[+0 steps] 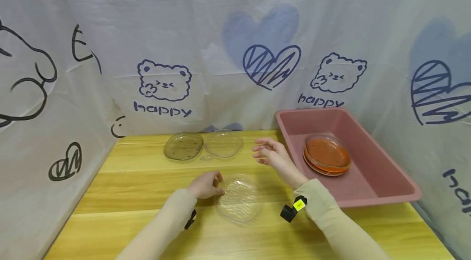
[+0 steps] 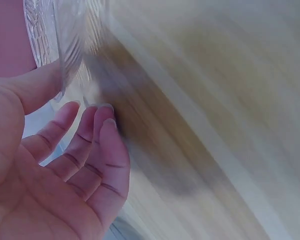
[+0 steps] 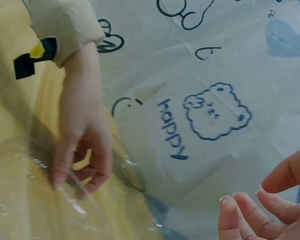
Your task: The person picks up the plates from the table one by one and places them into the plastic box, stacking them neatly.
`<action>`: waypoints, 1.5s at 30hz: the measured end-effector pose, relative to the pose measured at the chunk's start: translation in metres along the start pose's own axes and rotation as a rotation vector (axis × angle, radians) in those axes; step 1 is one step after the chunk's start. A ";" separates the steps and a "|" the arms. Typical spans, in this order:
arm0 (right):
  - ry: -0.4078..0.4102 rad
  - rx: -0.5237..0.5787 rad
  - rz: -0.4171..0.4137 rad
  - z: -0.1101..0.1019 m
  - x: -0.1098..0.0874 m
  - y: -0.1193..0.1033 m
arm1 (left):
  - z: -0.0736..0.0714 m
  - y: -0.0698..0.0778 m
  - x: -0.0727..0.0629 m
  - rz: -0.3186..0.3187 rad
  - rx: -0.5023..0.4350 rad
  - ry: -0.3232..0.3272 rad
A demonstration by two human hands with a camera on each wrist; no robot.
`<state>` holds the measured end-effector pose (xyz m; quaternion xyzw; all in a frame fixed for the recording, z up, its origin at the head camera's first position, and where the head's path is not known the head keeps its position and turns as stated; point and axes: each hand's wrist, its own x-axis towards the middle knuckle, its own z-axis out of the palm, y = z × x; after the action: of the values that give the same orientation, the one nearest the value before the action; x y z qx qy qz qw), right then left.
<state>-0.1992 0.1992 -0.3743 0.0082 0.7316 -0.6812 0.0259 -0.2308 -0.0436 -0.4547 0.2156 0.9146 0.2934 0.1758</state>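
Note:
My left hand [image 1: 206, 185] grips the left rim of a clear, ripple-textured plate [image 1: 241, 198] in front of me. In the left wrist view the thumb lies against the plate's edge [image 2: 70, 45], with the fingers curled near its other side. That rim also shows between thumb and fingers in the right wrist view, where the plate [image 3: 35, 200] is at lower left. My right hand [image 1: 274, 155] hovers beside the pink tub's left wall, fingers loosely bent and holding nothing. Its fingertips [image 3: 230, 210] appear at the lower right of the right wrist view.
At the table's back lie a smoky grey plate [image 1: 183, 146] and another clear plate [image 1: 223, 144], side by side. A pink tub [image 1: 382, 162] stands on the right, with stacked orange plates [image 1: 327, 153] inside. Printed cloth [image 1: 220, 47] hangs behind the wooden table [image 1: 140, 194].

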 end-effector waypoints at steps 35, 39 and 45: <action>0.138 0.299 0.278 0.029 0.011 0.078 | 0.005 -0.007 0.018 -0.172 0.058 0.060; 0.150 0.305 0.270 0.031 0.011 0.081 | 0.002 -0.007 0.013 -0.158 -0.028 0.080; 0.168 0.316 0.250 0.032 0.010 0.083 | -0.001 -0.011 0.009 -0.153 -0.258 0.101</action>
<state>-0.2047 0.1729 -0.4599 0.1595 0.6084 -0.7760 0.0474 -0.2422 -0.0477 -0.4621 0.1060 0.8908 0.4045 0.1778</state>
